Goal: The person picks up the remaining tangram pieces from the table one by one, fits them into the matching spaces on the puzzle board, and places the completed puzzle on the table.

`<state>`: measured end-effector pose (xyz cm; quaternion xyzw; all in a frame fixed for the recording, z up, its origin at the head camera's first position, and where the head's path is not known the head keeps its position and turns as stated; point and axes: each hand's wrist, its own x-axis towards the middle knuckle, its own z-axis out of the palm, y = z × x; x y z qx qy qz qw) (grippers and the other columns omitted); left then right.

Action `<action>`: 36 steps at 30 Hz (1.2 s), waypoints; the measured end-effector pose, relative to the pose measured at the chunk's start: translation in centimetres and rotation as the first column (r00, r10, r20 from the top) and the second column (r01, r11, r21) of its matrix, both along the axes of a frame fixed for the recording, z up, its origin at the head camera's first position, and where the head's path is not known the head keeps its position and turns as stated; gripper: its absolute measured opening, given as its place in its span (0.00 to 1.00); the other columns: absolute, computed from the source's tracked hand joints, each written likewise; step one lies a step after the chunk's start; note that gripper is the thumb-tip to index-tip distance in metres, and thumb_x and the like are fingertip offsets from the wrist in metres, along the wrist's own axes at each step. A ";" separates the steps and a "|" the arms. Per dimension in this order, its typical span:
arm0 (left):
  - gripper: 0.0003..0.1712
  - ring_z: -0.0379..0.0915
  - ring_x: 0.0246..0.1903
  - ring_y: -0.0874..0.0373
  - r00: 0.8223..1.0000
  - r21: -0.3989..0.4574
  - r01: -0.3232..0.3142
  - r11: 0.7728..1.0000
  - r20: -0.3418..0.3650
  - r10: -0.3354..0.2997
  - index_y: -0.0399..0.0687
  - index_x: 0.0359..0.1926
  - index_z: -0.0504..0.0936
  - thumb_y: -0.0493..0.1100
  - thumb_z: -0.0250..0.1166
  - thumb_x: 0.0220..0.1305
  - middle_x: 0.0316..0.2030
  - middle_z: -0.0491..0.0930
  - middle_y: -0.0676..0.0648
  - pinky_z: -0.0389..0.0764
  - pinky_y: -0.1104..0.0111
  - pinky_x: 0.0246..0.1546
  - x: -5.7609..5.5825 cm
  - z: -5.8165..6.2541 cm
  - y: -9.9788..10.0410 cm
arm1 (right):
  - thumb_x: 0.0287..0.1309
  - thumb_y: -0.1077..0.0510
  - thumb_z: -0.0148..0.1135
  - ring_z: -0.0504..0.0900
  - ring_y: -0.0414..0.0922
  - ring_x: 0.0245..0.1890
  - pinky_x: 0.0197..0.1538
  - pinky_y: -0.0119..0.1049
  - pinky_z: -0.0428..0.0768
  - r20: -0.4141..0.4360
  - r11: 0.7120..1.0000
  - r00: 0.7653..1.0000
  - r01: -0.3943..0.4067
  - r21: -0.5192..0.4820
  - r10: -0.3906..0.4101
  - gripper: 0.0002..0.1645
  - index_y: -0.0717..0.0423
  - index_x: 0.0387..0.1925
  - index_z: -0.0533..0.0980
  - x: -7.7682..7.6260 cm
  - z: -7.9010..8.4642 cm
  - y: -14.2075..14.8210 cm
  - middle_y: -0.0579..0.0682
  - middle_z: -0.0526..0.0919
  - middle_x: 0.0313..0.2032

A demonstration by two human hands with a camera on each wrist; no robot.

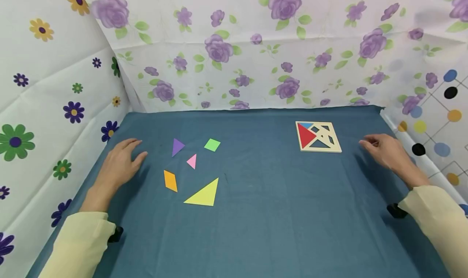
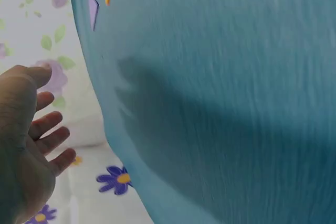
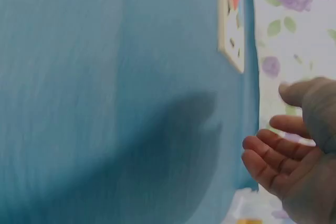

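Note:
My left hand is held above the left edge of the cloth, its fingers relaxed around nothing. Closest to it lie a purple triangle and an orange parallelogram. Further right are a pink triangle, a green square and a large yellow triangle. On the far right, my right hand hovers with loosely bent, vacant fingers beside a wooden tangram tray. A red triangle and a blue piece sit in that tray, among several cut-out slots.
Blue cloth covers the table. A curtain with purple roses stands along the back edge. Flowered sheeting borders the left side, and a dotted sheet the right. Dark bands show at both wrists.

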<state>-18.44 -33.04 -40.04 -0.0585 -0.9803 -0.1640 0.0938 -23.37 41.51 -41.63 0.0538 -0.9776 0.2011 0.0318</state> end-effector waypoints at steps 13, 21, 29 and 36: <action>0.17 0.78 0.46 0.38 0.998 0.130 0.053 0.990 0.011 -0.055 0.34 0.57 0.83 0.41 0.61 0.76 0.52 0.79 0.33 0.79 0.43 0.45 2.6 0.5 3.2 | 0.77 0.50 0.56 0.85 0.50 0.31 0.35 0.45 0.86 0.178 0.962 0.976 0.162 -0.218 -0.124 0.28 0.75 0.57 0.77 -1.0 0.1 -3.6 0.69 0.83 0.42; 0.15 0.79 0.42 0.43 0.990 0.145 0.097 0.985 0.083 -0.110 0.34 0.56 0.84 0.40 0.62 0.76 0.47 0.82 0.36 0.81 0.47 0.45 4.1 1.2 4.4 | 0.75 0.52 0.60 0.84 0.46 0.27 0.35 0.46 0.86 0.214 0.963 0.966 0.186 -0.196 -0.143 0.27 0.77 0.54 0.78 -1.4 -0.4 -5.5 0.68 0.85 0.38; 0.08 0.75 0.31 0.57 0.967 0.130 0.214 0.968 0.111 -0.228 0.40 0.46 0.88 0.38 0.66 0.72 0.37 0.85 0.47 0.79 0.59 0.35 5.3 1.2 6.6 | 0.72 0.55 0.63 0.85 0.49 0.26 0.32 0.47 0.85 0.206 0.955 0.962 0.220 -0.197 -0.179 0.23 0.76 0.48 0.81 -1.1 -0.4 -6.7 0.66 0.86 0.33; 0.06 0.75 0.31 0.62 0.941 0.143 0.282 0.949 0.152 -0.303 0.41 0.44 0.88 0.37 0.70 0.68 0.34 0.83 0.53 0.79 0.63 0.34 6.5 1.0 8.5 | 0.72 0.56 0.63 0.85 0.52 0.27 0.30 0.46 0.85 0.196 0.946 0.956 0.256 -0.198 -0.217 0.21 0.76 0.47 0.82 -0.9 -0.7 -7.2 0.66 0.86 0.32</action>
